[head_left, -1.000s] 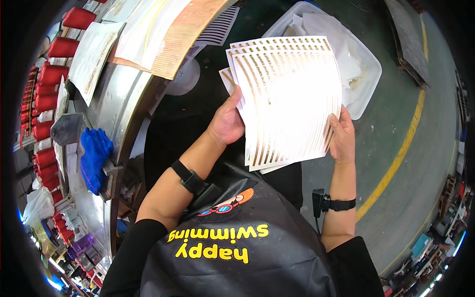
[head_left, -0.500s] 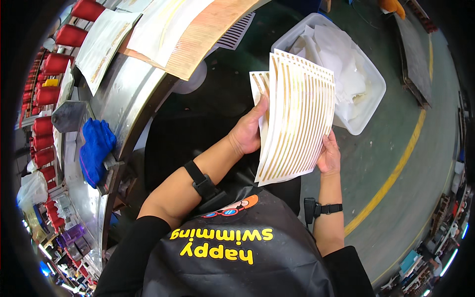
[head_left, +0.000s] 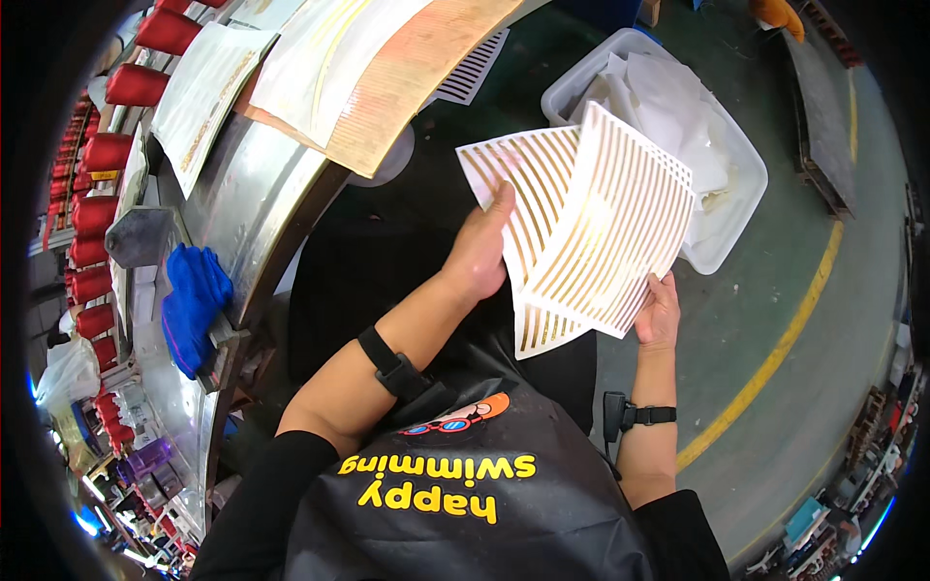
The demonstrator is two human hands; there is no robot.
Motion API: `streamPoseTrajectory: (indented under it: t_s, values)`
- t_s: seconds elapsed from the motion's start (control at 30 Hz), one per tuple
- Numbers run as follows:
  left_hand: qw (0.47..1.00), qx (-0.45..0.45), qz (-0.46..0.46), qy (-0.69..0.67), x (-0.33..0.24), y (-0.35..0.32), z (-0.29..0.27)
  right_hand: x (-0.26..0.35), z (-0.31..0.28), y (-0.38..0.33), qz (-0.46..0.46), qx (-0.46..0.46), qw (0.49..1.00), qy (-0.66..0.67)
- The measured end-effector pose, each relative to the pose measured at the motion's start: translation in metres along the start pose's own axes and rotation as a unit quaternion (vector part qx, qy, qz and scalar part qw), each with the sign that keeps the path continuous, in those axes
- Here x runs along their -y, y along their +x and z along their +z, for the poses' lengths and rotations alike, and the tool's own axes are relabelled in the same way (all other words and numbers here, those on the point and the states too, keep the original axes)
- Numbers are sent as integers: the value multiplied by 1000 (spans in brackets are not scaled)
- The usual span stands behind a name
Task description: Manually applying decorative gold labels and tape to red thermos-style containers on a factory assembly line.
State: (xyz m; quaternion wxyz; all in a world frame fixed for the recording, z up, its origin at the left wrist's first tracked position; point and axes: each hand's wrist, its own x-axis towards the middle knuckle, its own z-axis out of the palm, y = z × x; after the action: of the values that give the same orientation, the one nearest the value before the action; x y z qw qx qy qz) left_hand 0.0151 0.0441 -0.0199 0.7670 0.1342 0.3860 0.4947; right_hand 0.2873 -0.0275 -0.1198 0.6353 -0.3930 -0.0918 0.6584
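Centre right of frame: two white sheets with curved gold stripes, held up between both hands above a dark lap. Front sheet (head_left: 615, 228) tilted, upper corner toward the top of frame, lower corner pinched by the right hand (head_left: 659, 315) at lower right; fingers there curled behind the sheet, thumb on its near edge. Back sheet (head_left: 518, 179) fanned out to the left, partly covered by the front one, its bottom strip showing below at centre. Left hand (head_left: 480, 252) gripping the back sheet along its left side, thumb laid flat over the striped face and pointing up, remaining fingers hidden behind the paper, so spread or closed cannot be told. Black band on each wrist (head_left: 392, 363). Just behind the sheets, upper right: a white plastic bin (head_left: 746, 208) on the green floor, holding crumpled white paper. Yellow floor line (head_left: 785, 344) curving down the right side. Upper left: a curved metal bench (head_left: 257, 198) carrying a stack of large white and orange striped sheets (head_left: 387, 68), well apart from the hands. Blue cloth (head_left: 194, 305) bunched at the bench edge, left of centre. Row of red spools (head_left: 97, 155) along the far left rim. Bottom centre: black apron (head_left: 465, 513) with yellow lettering.
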Motion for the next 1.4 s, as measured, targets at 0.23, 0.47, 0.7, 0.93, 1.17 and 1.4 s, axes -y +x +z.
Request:
streamPoseTrajectory:
  t_s: [0.23,0.47,0.7,0.93,1.17,1.4]
  values:
    - [996,-51,68,-17,-25,22,-28,-6,-19,17,-9,-64,998,9]
    - [974,-191,121,-6,-70,60,-69,7,-61,20,-31,-131,989,65]
    - [953,-201,213,77,-119,104,-167,20,-42,18,-47,-77,993,81]
    - [916,-180,320,160,-168,116,-274,31,24,45,-41,-40,998,-30]
    - [979,48,11,199,-39,56,3,51,61,47,-45,-4,992,-116]
    - [984,78,59,147,-33,46,40,84,105,15,-80,29,948,-306]
